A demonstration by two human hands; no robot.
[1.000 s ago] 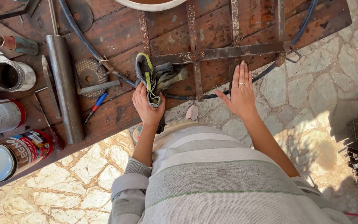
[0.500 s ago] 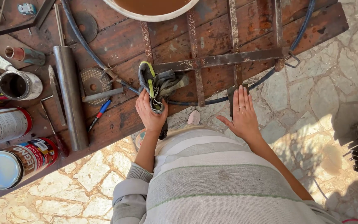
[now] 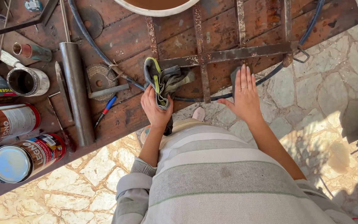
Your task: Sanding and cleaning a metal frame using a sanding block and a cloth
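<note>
My left hand (image 3: 156,108) is closed around a bundle of grey work gloves (image 3: 162,81) with a yellow-green edge, gripping them at their near end while the rest of the bundle lies on the rusty brown desk (image 3: 121,37) just beyond my fingers. My right hand (image 3: 244,93) is open and flat, fingers together and pointing away from me, palm down at the near edge of the desk; it holds nothing, and there is a ring on one finger. The two hands are apart, with a rusted metal frame (image 3: 224,54) of welded bars lying on the desk between and beyond them. A dark hose (image 3: 100,52) runs from the far left past the gloves and on under my right hand toward the far right corner.

To the left of the gloves sits a worn round cutting disc (image 3: 100,76) beside a flat metal bar, and near it a small blue-handled screwdriver (image 3: 105,110). Further left a grey steel pipe (image 3: 77,91) lies pointing away from me. At the left edge are two paint tins (image 3: 25,155) on their sides and an open, dark-stained tin (image 3: 26,81) standing upright. A white round basin (image 3: 156,6) is cut off at the far edge. Below me is my striped grey and cream top (image 3: 224,178), over pale stone paving (image 3: 336,83).
</note>
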